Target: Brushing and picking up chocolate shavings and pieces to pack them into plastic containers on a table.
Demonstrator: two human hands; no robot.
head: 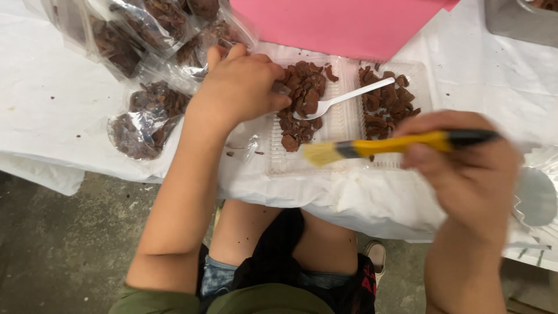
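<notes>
My right hand (474, 168) grips a small brush (372, 146) with a yellow and black handle, its pale bristles pointing left over the front of a clear plastic tray (343, 125). The tray has two compartments, each holding brown dried flakes (302, 99). A white plastic spoon (343, 99) lies across the divider, bowl down in the left pile. My left hand (238, 87) rests curled at the tray's left edge, fingers touching the flakes; whether it pinches anything is hidden.
Several clear bags of the same brown flakes (148, 113) lie at the left on white paper covering (46, 93). A pink sheet (343, 23) lies behind the tray. A grey container (517, 20) stands far right. My knees are under the table edge.
</notes>
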